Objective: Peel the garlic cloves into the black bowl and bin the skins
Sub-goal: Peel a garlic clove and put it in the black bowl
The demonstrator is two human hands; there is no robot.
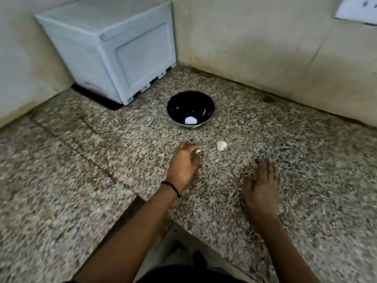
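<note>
Head view. A speckled stone countertop (81, 160) fills an inside corner between two pale walls (265, 48). A white box-shaped appliance (114, 50) stands at the far left, against the corner. The black bowl (183, 107) sits upright on the counter near the centre, to the right of the appliance and nearer than it. One white peeled clove (190, 120) lies inside, at the near side of the bottom. A second garlic clove (222, 145) lies on the bare counter, nearer than the bowl and slightly to its right, apart from both hands.

The left hand (183, 163) is over the counter just left of that clove. Its fingers are curled inward and pinch a small pale scrap (198, 151) at the fingertips. Motion blur hides whether the scrap is skin or garlic. A thin dark band (172, 187) circles the left wrist. The right hand (262, 180) lies palm down, nearer and to the right of the loose clove. Its fingers are straight and spread, and it holds nothing. A white plate (359, 11) is fixed to the wall at the far right.
</note>
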